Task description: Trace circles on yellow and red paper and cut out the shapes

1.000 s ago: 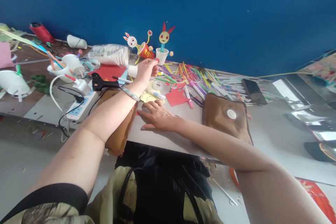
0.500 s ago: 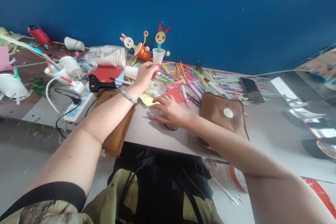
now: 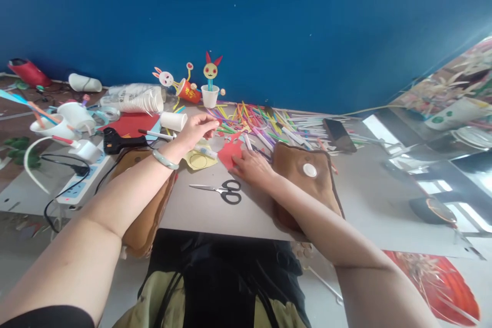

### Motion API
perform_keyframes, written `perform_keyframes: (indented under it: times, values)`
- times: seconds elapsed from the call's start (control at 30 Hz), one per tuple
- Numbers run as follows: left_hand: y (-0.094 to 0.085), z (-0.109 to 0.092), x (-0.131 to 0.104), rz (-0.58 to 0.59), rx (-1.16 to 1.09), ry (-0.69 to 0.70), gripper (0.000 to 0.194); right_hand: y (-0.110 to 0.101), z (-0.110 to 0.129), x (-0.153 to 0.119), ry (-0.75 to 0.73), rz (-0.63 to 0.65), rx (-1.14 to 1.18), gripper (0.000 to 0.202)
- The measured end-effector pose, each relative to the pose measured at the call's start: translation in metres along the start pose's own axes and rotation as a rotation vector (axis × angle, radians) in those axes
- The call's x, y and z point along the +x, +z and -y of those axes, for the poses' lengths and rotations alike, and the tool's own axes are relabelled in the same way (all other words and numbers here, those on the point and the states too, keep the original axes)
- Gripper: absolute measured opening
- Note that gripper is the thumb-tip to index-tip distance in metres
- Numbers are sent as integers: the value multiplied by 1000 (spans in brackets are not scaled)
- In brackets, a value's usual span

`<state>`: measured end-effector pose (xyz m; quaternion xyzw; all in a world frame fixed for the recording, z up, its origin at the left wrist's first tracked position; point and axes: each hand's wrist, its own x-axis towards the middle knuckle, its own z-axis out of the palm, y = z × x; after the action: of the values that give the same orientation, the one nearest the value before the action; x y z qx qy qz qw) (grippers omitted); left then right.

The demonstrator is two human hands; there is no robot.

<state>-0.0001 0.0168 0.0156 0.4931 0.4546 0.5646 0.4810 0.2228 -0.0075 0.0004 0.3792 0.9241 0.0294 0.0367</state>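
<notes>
My left hand [image 3: 198,132] is held above the table near a white paper cup lying on its side [image 3: 173,121]. Its fingertips are pinched together, and what they hold, if anything, is too small to make out. My right hand [image 3: 254,168] has its thumb and fingers at the near edge of a red paper scrap with cut-outs [image 3: 229,152], gripping it. Black-handled scissors [image 3: 225,191] lie just in front, blades pointing left. Between my hands rests yellow paper with a drawn circle [image 3: 199,161], a marker lying across its upper edge.
Brown pouches flank the work area, one left [image 3: 148,215] and one right [image 3: 303,184]. A glue gun [image 3: 119,141] and power strip [image 3: 79,182] sit at left. Behind are finished cup figures [image 3: 210,96], stacked cups [image 3: 144,101], scattered straws [image 3: 265,125] and a phone [image 3: 340,136].
My right hand has moved from over the scissors to the red paper, uncovering the scissors. My left hand has drawn back from beside the white cup figure. The view has shifted right.
</notes>
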Motion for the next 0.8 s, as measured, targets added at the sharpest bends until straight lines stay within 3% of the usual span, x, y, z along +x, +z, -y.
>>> perform_keyframes:
  times: [0.13, 0.3, 0.43, 0.5, 0.6, 0.7, 0.8]
  values:
    - [1, 3, -3, 24, 30, -27, 22, 13, 2, 1, -126, -81, 115, 27]
    - [2, 3, -5, 43, 63, -13, 25, 19, 2, -3, -79, -305, 293, 25]
    - [1, 3, -5, 60, 41, -31, 25, -10, -5, -11, 101, -690, 464, 30]
    - [1, 2, -4, 71, 54, -75, 23, -33, -7, -3, 81, -784, 437, 30]
    - [3, 0, -3, 71, 119, -192, 19, -64, -5, 34, -7, -803, 363, 35]
    - [6, -1, -2, 93, 151, -268, 15, -83, 7, 93, -85, -732, 331, 37]
    - [7, 0, -2, 111, 162, -283, 11, -91, 21, 145, -189, -462, 243, 34]
